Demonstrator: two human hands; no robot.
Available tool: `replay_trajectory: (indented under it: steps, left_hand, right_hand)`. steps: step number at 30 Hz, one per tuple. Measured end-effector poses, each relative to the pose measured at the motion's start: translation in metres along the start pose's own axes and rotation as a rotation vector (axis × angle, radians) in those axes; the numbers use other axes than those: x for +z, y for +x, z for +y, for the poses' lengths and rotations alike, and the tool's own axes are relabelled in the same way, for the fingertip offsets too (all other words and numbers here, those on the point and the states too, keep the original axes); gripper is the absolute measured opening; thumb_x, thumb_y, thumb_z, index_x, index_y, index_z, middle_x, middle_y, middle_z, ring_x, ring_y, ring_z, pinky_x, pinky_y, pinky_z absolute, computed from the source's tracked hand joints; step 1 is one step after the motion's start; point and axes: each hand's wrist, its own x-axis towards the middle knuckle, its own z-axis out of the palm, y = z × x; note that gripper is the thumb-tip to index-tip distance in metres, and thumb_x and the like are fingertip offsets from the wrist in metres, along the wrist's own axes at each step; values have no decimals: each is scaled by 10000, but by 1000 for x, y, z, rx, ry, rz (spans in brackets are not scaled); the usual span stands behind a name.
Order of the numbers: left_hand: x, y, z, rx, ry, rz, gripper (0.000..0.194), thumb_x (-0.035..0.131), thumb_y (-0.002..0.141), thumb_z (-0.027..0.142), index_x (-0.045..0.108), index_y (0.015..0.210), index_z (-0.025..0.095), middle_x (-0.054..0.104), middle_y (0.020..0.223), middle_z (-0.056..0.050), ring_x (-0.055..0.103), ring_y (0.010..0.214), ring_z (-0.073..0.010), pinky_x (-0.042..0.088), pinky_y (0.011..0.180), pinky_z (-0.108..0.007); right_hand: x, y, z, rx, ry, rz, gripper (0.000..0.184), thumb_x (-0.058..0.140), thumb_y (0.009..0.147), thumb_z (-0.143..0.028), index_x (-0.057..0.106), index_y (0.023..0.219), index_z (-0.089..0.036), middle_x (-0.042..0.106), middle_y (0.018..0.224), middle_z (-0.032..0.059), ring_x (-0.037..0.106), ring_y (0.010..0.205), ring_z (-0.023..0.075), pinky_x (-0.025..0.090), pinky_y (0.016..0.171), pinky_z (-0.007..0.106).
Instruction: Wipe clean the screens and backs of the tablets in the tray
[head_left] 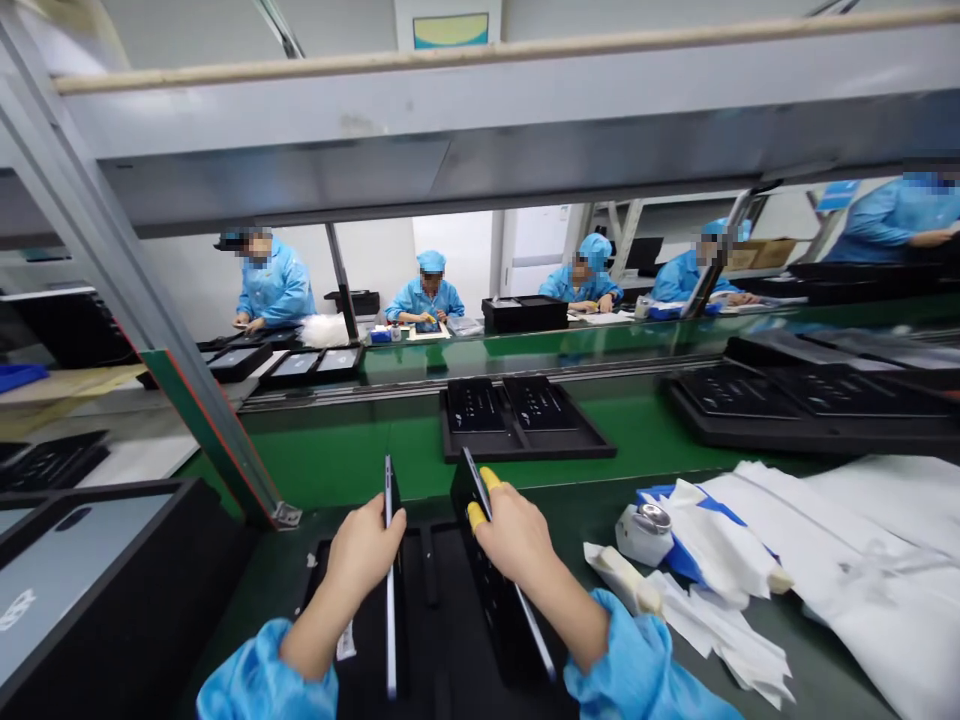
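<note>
My left hand [364, 548] is closed around a thin dark flat panel [389, 600] held on edge, its silver rim facing me. My right hand [517, 535], with yellow finger cots on two fingertips, grips a second dark panel [510, 600], tilted and also on edge. Both panels stand over a black tray [431, 590] lying on the green bench right in front of me. Blue sleeves cover both of my forearms.
A black tray [525, 418] with two dark panels lies on the green conveyor ahead; a larger black tray [810, 405] sits at right. White wipes [840, 550] and a small white bottle [645, 530] lie right. A grey laptop lid [60, 570] is left. Several people in blue work opposite.
</note>
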Motion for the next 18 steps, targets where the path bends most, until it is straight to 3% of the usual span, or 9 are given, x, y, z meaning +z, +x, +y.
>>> replay_trajectory:
  steps: [4, 6, 9, 11, 15, 18]
  left_hand:
    - [-5, 24, 4, -33, 45, -3, 361, 518, 933, 511, 629, 987, 172, 658, 883, -25, 625, 847, -175, 528, 837, -408]
    - [-6, 32, 4, -42, 66, -36, 355, 546, 922, 509, 637, 958, 168, 665, 888, -26, 630, 843, -171, 538, 830, -403]
    - [-8, 37, 4, -35, 99, -82, 353, 559, 918, 504, 641, 904, 160, 668, 871, -24, 633, 825, -163, 542, 822, -392]
    - [-13, 34, 5, -25, 123, -75, 356, 547, 924, 503, 639, 890, 161, 665, 858, -22, 630, 820, -163, 535, 824, -390]
    - [-28, 11, 9, -30, 153, 55, 340, 426, 965, 450, 627, 955, 175, 659, 826, -36, 615, 771, -183, 488, 738, -361]
    - [-26, -15, 10, -74, 173, 226, 454, 265, 972, 434, 588, 1176, 189, 685, 808, -88, 646, 779, -277, 425, 682, -379]
  right_hand:
    - [0, 14, 4, 94, 63, 0, 612, 496, 970, -335, 371, 1515, -87, 677, 1209, 180, 666, 1077, 308, 460, 839, 350]
    - [2, 20, 10, 90, 106, -61, 553, 515, 943, -340, 477, 1443, -105, 706, 1148, 170, 679, 1036, 305, 458, 790, 340]
    - [3, 26, 19, 55, 159, -163, 307, 543, 886, -303, 706, 1105, -161, 747, 1005, 122, 704, 917, 276, 435, 679, 296]
    - [1, 27, 23, 49, 172, -171, 224, 548, 869, -285, 733, 931, -176, 753, 927, 101, 705, 854, 255, 412, 630, 275]
    - [-8, 14, 19, 36, 176, -92, 229, 514, 901, -287, 718, 942, -191, 749, 942, 90, 692, 877, 248, 392, 648, 275]
    - [-7, -6, 14, 3, 186, 50, 263, 455, 954, -299, 687, 1014, -193, 741, 920, 79, 682, 840, 238, 400, 683, 279]
